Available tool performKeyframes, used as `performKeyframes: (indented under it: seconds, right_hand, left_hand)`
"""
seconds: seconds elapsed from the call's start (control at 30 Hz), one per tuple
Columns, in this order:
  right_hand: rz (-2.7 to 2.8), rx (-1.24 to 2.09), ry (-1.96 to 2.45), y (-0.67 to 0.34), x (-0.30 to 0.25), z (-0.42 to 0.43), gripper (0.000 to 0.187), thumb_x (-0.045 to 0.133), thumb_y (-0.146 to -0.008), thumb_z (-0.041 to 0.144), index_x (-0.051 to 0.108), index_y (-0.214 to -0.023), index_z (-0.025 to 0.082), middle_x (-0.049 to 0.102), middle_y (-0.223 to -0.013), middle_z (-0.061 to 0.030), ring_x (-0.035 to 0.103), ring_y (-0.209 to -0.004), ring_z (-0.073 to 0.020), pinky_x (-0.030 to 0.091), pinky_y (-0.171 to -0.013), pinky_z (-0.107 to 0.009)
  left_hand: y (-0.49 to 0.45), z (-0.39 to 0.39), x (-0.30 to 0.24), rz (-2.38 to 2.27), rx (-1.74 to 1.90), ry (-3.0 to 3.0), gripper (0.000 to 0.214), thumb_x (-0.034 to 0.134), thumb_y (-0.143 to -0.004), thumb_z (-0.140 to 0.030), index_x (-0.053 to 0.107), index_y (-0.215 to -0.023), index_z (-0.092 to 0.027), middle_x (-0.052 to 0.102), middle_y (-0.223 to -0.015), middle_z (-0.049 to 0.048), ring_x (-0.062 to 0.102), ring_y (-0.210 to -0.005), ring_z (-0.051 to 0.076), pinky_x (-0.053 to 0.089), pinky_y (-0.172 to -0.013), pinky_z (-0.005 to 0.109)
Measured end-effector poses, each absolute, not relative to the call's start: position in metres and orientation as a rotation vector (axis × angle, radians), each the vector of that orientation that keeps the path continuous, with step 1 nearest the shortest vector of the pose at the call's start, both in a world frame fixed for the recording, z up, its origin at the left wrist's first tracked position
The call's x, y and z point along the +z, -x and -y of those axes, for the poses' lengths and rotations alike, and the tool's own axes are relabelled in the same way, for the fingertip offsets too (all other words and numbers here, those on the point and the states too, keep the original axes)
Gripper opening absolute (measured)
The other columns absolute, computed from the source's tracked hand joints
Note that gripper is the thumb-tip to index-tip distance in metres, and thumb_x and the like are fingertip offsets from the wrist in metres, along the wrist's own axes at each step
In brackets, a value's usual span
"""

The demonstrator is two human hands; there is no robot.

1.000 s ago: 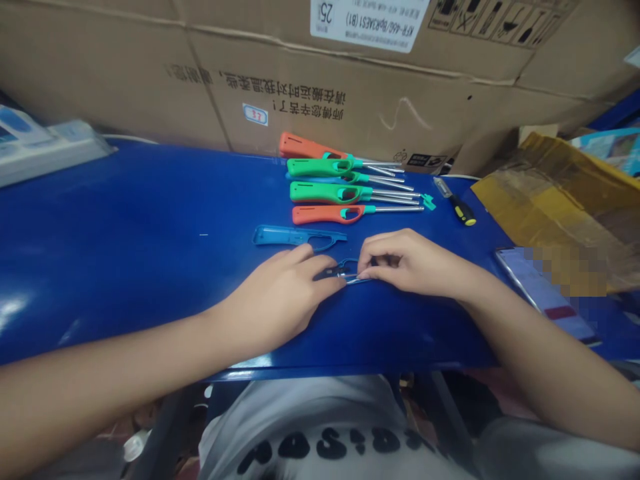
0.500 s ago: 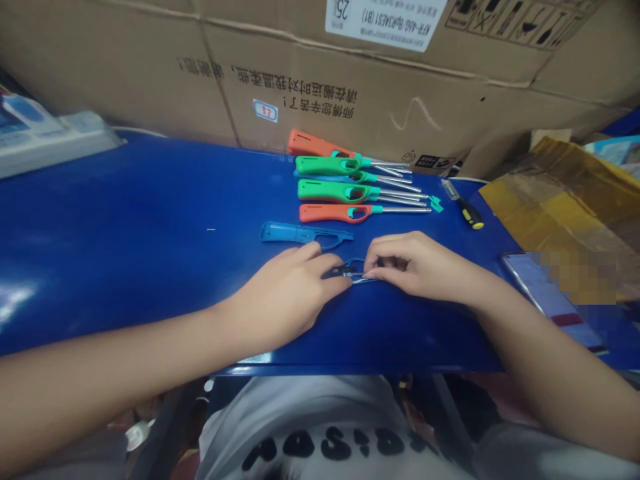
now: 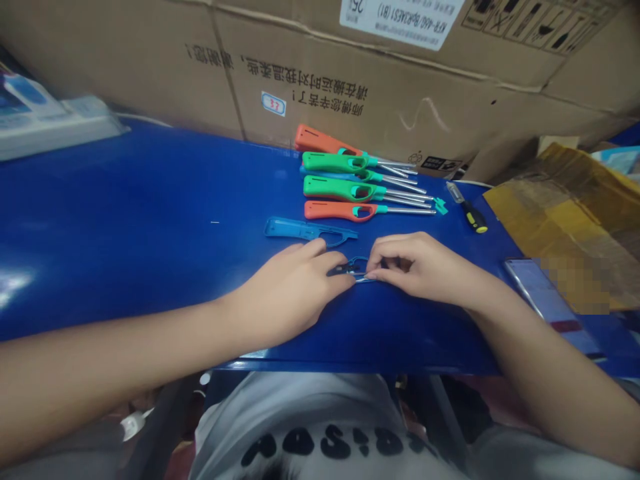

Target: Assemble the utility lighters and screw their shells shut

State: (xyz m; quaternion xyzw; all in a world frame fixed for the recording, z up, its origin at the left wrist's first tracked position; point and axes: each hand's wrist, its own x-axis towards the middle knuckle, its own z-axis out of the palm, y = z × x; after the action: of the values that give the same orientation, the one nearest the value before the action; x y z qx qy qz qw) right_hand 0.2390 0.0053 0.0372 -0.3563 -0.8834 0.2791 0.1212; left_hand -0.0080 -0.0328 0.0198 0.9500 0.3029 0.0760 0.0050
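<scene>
From the head view, the left hand (image 3: 287, 297) lies by a small dark-and-blue lighter part (image 3: 353, 268) on the blue bench (image 3: 125, 227), its fingers (image 3: 320, 267) slightly spread, tips at the part's edge. The right hand (image 3: 420, 267) has its fingers (image 3: 385, 257) curled, pinching the part's thin metal end. Assembling this part seems the step in hand; the next move calls for a steady pinch. A blue lighter shell (image 3: 310, 230) lies just beyond, near a row of utility lighters (image 3: 340, 180). The carton (image 3: 350, 87) reads, upside down, "KFR-46G" and "师傅您辛苦了".
</scene>
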Motion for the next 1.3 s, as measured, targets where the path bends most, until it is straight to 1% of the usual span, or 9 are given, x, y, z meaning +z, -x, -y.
performKeyframes:
  seconds: [0.17, 0.33, 0.5, 0.77, 0.93, 1.13, 1.3]
  right_hand:
    - [2.543, 0.905, 1.066, -0.2407, 0.0359, -0.0074, 0.01, 0.066, -0.09, 0.022, 0.07, -0.082, 0.017, 0.065, -0.076, -0.0002, 0.051, -0.062, -0.0099, 0.041, -0.061, -0.023]
    - [2.491, 0.965, 1.101, -0.2412, 0.0356, -0.0086, 0.012, 0.069, -0.089, 0.025, 0.07, -0.08, 0.017, 0.063, -0.073, 0.0009, 0.049, -0.061, -0.0094, 0.04, -0.06, -0.023]
    - [2.44, 1.032, 1.126, -0.2418, 0.034, -0.0087, 0.012, 0.07, -0.088, 0.026, 0.071, -0.08, 0.017, 0.064, -0.074, 0.0009, 0.049, -0.061, -0.0091, 0.039, -0.059, -0.023]
    - [2.416, 1.034, 1.138, -0.2408, 0.0312, -0.0098, 0.02, 0.071, -0.088, 0.035, 0.072, -0.079, 0.017, 0.065, -0.074, -0.0004, 0.05, -0.059, -0.0094, 0.039, -0.057, -0.024]
    - [2.479, 0.949, 1.134, -0.239, 0.0337, -0.0075, 0.015, 0.068, -0.089, 0.028, 0.071, -0.08, 0.017, 0.065, -0.074, 0.0, 0.049, -0.059, -0.0095, 0.039, -0.059, -0.024]
    - [2.572, 0.829, 1.097, -0.2367, 0.0373, -0.0047, 0.011, 0.064, -0.091, 0.02, 0.071, -0.083, 0.018, 0.068, -0.077, -0.0009, 0.055, -0.066, -0.0112, 0.041, -0.064, -0.024]
    - [2.472, 0.945, 1.122, -0.2393, 0.0349, -0.0066, 0.011, 0.069, -0.088, 0.023, 0.071, -0.079, 0.017, 0.064, -0.071, 0.0013, 0.049, -0.06, -0.0093, 0.038, -0.059, -0.023]
  left_hand:
    - [0.0081, 0.0327, 0.0198, -0.947, 0.266, -2.994, 0.035, 0.055, -0.096, -0.012, 0.071, -0.125, -0.023, 0.067, -0.125, 0.0108, 0.059, -0.106, 0.028, 0.053, -0.09, 0.041]
    - [0.0088, 0.0325, 0.0188, -0.936, 0.261, -2.992, 0.035, 0.056, -0.095, -0.012, 0.072, -0.124, -0.023, 0.067, -0.127, 0.0107, 0.059, -0.107, 0.029, 0.054, -0.089, 0.042]
    - [0.0092, 0.0329, 0.019, -0.945, 0.259, -2.992, 0.035, 0.055, -0.095, -0.011, 0.072, -0.124, -0.023, 0.067, -0.126, 0.0108, 0.059, -0.106, 0.028, 0.054, -0.089, 0.041]
    - [0.0088, 0.0322, 0.0199, -0.93, 0.244, -2.954, 0.04, 0.058, -0.089, -0.007, 0.07, -0.125, -0.022, 0.067, -0.124, 0.0111, 0.058, -0.109, 0.028, 0.053, -0.092, 0.042]
    - [0.0079, 0.0322, 0.0197, -0.933, 0.214, -2.953, 0.041, 0.058, -0.089, -0.007, 0.07, -0.125, -0.022, 0.067, -0.125, 0.0107, 0.058, -0.106, 0.029, 0.054, -0.089, 0.043]
    - [0.0083, 0.0326, 0.0205, -0.932, 0.209, -2.965, 0.041, 0.058, -0.09, -0.008, 0.069, -0.127, -0.022, 0.066, -0.128, 0.0113, 0.058, -0.109, 0.029, 0.054, -0.09, 0.043]
    - [0.0084, 0.0324, 0.0206, -0.951, 0.234, -2.981, 0.037, 0.055, -0.095, -0.011, 0.071, -0.126, -0.024, 0.066, -0.129, 0.0104, 0.059, -0.108, 0.029, 0.054, -0.089, 0.042]
